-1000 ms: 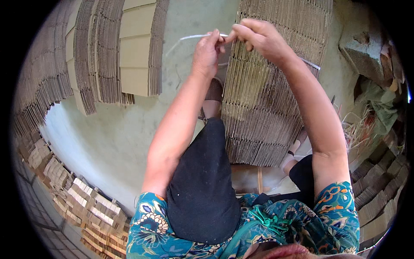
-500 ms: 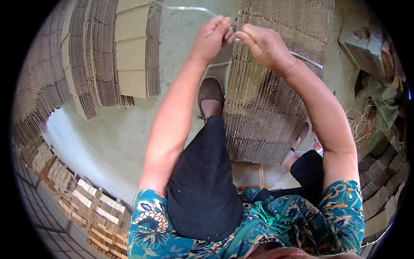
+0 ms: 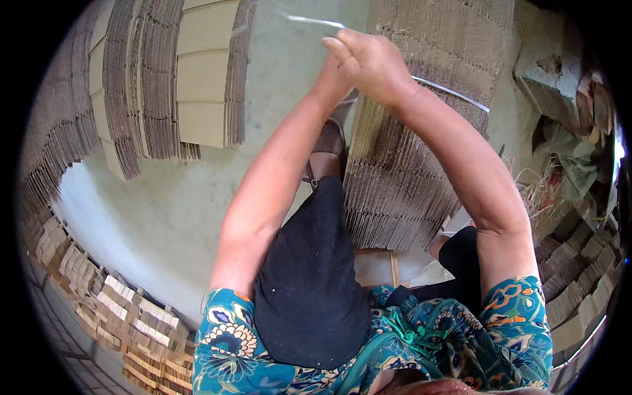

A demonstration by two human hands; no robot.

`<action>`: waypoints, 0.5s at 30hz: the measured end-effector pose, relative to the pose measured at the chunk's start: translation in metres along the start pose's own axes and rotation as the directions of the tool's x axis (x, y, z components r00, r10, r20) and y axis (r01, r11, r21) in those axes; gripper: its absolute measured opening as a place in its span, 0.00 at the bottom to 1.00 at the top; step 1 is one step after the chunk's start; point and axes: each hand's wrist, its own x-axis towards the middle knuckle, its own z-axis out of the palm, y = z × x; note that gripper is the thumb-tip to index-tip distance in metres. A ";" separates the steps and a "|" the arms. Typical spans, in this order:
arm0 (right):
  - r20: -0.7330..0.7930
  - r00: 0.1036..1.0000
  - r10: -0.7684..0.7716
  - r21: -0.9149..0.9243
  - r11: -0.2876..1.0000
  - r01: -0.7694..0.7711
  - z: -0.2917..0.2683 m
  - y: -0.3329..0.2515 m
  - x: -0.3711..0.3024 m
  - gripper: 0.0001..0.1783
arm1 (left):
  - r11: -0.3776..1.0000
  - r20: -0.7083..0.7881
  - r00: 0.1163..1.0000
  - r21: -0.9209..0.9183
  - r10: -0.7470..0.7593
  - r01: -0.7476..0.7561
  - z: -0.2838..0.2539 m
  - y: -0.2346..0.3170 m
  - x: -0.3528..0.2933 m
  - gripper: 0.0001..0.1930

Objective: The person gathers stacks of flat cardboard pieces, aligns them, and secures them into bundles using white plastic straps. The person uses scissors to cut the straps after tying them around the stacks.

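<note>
A tall bundle of flattened corrugated cardboard (image 3: pixel 401 178) stands on the floor between my legs, its layered edges facing up. Across it runs a narrow white plastic strap (image 3: pixel 454 94), which leads to my hands at the bundle's left edge. My right hand (image 3: pixel 378 66) is closed on the strap, crossing in front of the left. Behind it, my left hand (image 3: pixel 334 80) is closed at the same strap, its fingers mostly covered. A loose strap end (image 3: pixel 315 21) sticks out to the upper left, blurred at its tip.
More cardboard stacks (image 3: pixel 204 79) stand along the left. Lower stacks (image 3: pixel 141 309) fill the lower left. At the right lie a grey block-like thing (image 3: pixel 550 72), a greenish bag (image 3: pixel 576 174) and tangled strands (image 3: pixel 540 191). My shoe (image 3: pixel 329 141) is beside the bundle.
My right hand has moved up and left, over the left hand. The left hand has shifted slightly right and down. The strap's loose end has swung right.
</note>
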 end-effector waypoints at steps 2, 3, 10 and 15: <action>-0.027 0.999 -0.023 0.075 0.997 0.025 0.003 0.008 0.005 0.19 | 0.995 0.063 0.998 0.092 0.022 -0.028 -0.005 0.001 0.004 0.15; -0.041 0.999 -0.033 0.111 0.993 0.038 0.003 0.012 0.007 0.19 | 0.996 0.105 0.994 0.083 -0.023 0.014 -0.006 0.002 0.004 0.15; -0.105 0.958 0.267 0.231 0.943 -0.238 -0.050 0.051 -0.034 0.14 | 0.873 0.265 0.889 -0.225 -0.373 0.433 -0.012 0.008 0.006 0.12; -0.230 0.973 -0.014 0.012 1.000 0.017 -0.022 0.043 -0.052 0.07 | 0.874 0.237 0.906 -0.266 -0.351 0.408 -0.011 0.009 0.006 0.13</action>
